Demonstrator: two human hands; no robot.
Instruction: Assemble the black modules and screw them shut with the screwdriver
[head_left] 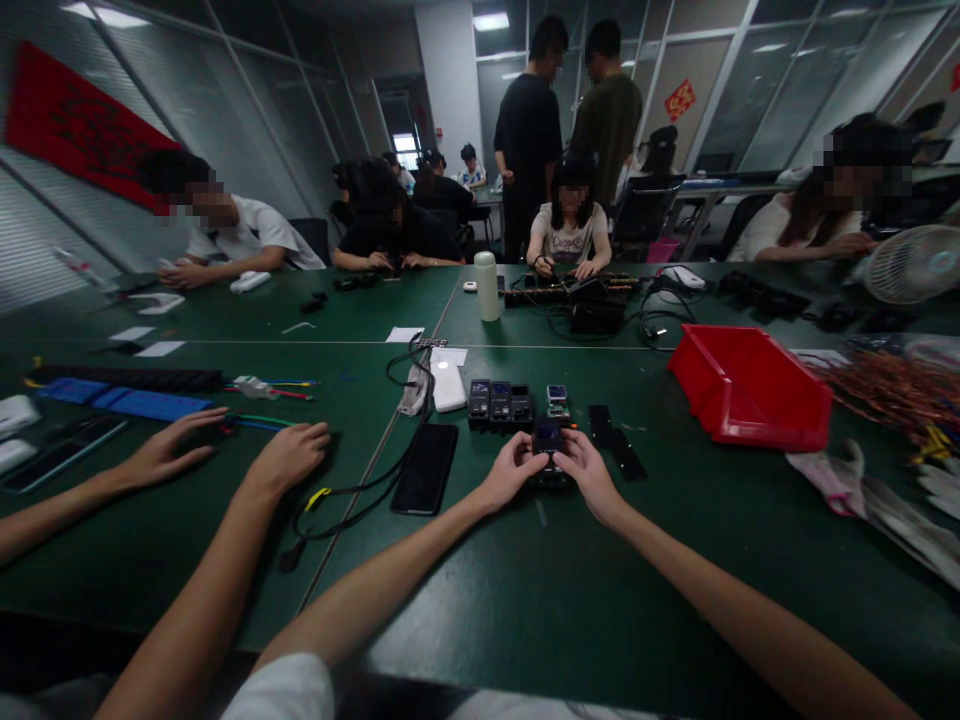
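My left hand [514, 468] and my right hand [591, 474] are closed around the two sides of a small black box-shaped module [550, 436], low over the green table. A dark display window shows on its upper face; the fingers cover its edges, and both thumbs lie on its near part. Just beyond it sits a small device with a bare circuit board and a screen [556, 398]. Several similar black modules [480, 402] stand in a row past my left hand. Flat black plates [616, 440] lie to the right of my right hand.
A black phone [424, 470], cables [352, 490] and a white device [448, 384] lie to the left. On the right are a red bin [750, 390], gloves [862, 490] and copper-coloured wires [885, 390]. A co-worker's hands [289, 455] rest at the left; a bottle [487, 287] stands ahead.
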